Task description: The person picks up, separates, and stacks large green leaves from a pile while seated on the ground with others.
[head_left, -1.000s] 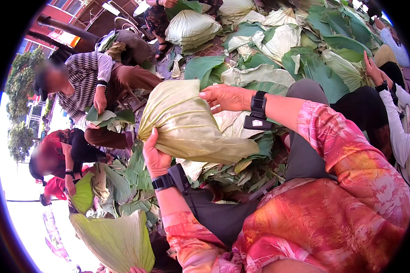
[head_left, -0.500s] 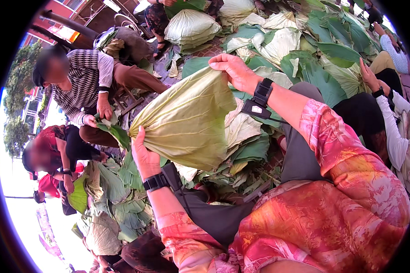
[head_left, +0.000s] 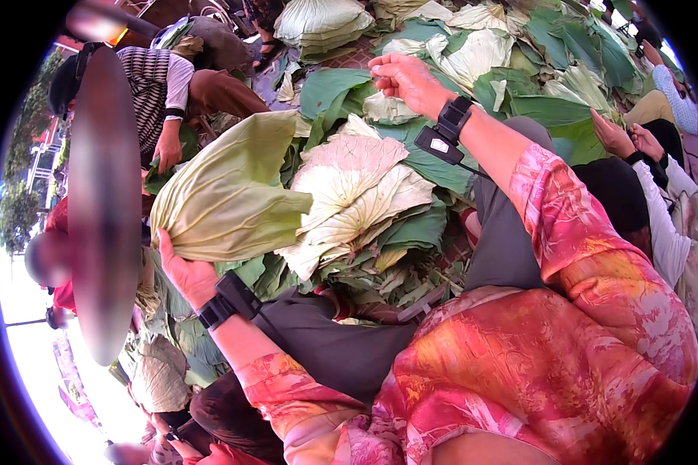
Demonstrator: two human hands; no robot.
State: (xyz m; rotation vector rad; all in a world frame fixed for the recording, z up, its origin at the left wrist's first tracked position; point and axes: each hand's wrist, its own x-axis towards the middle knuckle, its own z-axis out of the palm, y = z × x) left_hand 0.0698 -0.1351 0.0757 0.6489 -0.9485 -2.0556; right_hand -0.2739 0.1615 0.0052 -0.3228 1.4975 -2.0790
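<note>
My left hand [head_left: 184,271] is closed on the lower edge of a large yellow-green lotus leaf [head_left: 229,194], its thumb up against the veined surface. The leaf droops toward the right, over the side of a stack of pale dried lotus leaves [head_left: 349,182]. Well apart from that leaf, my right hand [head_left: 412,81] hovers beyond the stack with its fingers loosely bent and nothing visible in them. Below the right hand lie green leaves [head_left: 430,159]. Each wrist wears a black strap with a small box.
More lotus leaves, green [head_left: 570,58] and pale [head_left: 473,58], cover the ground at the far right. A pale leaf stack [head_left: 322,25] stands at the far side. Co-workers sit close at left and right; one person's hands [head_left: 616,136] are near the right-hand leaves.
My right hand has let go of the leaf. My left hand has carried it to the left, uncovering the pale stack in the middle.
</note>
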